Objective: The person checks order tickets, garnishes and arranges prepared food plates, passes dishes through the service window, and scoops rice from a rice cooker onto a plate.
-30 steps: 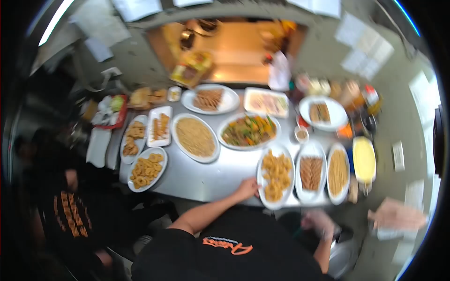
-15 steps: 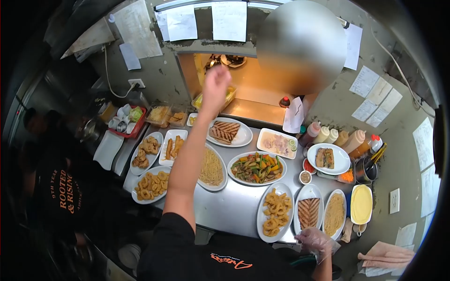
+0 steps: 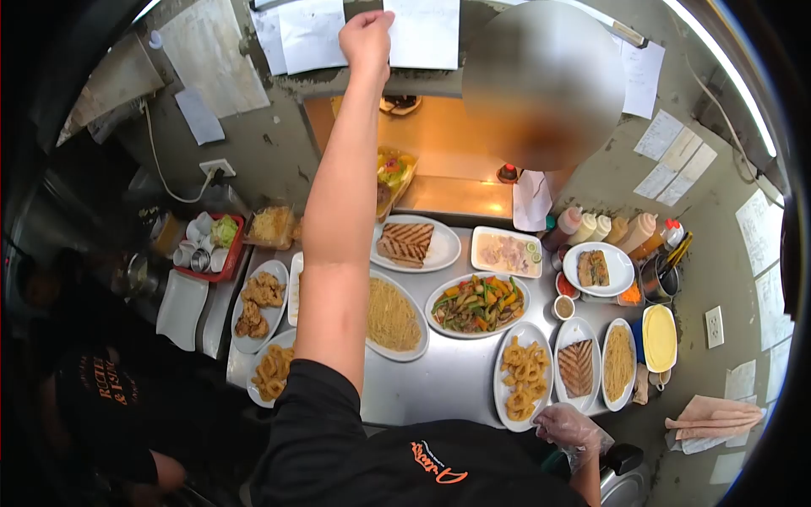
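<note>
Your left hand seemed busy at the papers; the next move called for precision. Whether its fingers or your right hand gripped anything, I couldn't tell.

A black short-sleeved shirt is worn, marked at the chest with an orange script logo and small pale lettering. The right hand is covered by a clear, wrinkled plastic glove.

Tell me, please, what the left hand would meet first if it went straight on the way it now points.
Most likely the white paper sheets on the wall: the left hand overlaps their edges in the view, though depth and any contact are unclear.
</note>
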A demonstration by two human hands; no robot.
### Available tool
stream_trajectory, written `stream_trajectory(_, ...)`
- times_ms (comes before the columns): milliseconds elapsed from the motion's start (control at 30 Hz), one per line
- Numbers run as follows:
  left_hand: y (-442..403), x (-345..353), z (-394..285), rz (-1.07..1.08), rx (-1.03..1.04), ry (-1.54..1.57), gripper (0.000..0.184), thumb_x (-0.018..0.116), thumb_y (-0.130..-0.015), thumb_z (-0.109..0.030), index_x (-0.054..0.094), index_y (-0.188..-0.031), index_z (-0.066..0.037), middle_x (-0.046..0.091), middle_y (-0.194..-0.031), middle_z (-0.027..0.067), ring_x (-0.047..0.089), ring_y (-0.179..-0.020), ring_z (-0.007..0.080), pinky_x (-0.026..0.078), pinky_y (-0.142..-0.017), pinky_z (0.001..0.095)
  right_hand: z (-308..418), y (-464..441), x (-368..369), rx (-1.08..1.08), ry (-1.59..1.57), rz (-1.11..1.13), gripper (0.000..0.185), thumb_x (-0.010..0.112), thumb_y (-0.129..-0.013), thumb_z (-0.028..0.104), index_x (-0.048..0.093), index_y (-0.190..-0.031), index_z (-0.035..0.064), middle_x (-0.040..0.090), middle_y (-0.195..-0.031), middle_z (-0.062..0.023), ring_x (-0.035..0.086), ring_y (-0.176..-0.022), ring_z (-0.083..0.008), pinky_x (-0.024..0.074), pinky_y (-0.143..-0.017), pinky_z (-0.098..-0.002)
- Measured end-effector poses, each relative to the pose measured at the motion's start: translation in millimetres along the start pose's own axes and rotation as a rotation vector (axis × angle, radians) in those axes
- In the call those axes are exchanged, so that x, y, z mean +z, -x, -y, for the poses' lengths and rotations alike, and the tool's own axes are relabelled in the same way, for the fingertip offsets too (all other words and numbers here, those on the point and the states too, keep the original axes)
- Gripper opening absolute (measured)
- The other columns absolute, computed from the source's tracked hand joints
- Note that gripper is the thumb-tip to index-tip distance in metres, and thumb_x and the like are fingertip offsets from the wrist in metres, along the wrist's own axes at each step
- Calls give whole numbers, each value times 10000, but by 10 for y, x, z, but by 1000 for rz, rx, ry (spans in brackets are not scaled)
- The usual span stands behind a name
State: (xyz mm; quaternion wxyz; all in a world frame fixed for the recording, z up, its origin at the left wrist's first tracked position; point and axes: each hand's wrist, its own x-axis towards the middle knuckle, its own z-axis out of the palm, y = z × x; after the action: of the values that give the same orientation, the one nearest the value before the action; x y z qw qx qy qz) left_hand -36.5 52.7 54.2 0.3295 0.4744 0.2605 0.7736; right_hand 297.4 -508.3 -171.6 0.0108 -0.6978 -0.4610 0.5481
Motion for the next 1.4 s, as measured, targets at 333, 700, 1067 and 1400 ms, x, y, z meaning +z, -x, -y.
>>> stream_trajectory(333, 2427, -178, -509, -8, 611, -226, 185, 604, -859, -31, 616, -1040, 7, 598, -990, 186, 587, -901, 339, 475, -786, 377, 141, -137, -78, -99, 229, 84, 254, 540, -981, 181, 694, -972, -20, 673, -704, -90, 639, -616, -191, 507, -607, -337)
stream_trajectory(700, 6225, -1465, -734, 968, -1028, -397, 220, 601, -974, -143, 678, -1135, -15, 685, -1100, 119, 650, -956, 233, 507, -844, 329, -596, -467, -913, -455, 261, -502, 383, 535, -998, 291, 661, -773, 8, 646, -670, -109, 634, -615, -228, 497, -621, -362)
stream_trajectory(1067, 5993, -192, -139, 967, -956, -769, 271, 593, -992, -232, 677, -1124, -10, 688, -907, 122, 659, -833, 189, 509, -775, 312, -1864, -2162, -3006, -301, -1057, -752, 238, 682, -889, 241, 648, -794, 25, 642, -713, -92, 623, -627, -184, 530, -571, -326)
stream_trajectory(1400, 5499, 1484, 2265, 509, -1178, -183, 555, 459, -1040, -462, 506, -1333, 7, 629, -1255, 136, 656, -1073, 253, 553, -887, 412, -1777, -2343, -2986, -331, -754, -808, 216, 605, -875, 147, 664, -861, -61, 685, -746, -125, 630, -556, -198, 499, -515, -334)
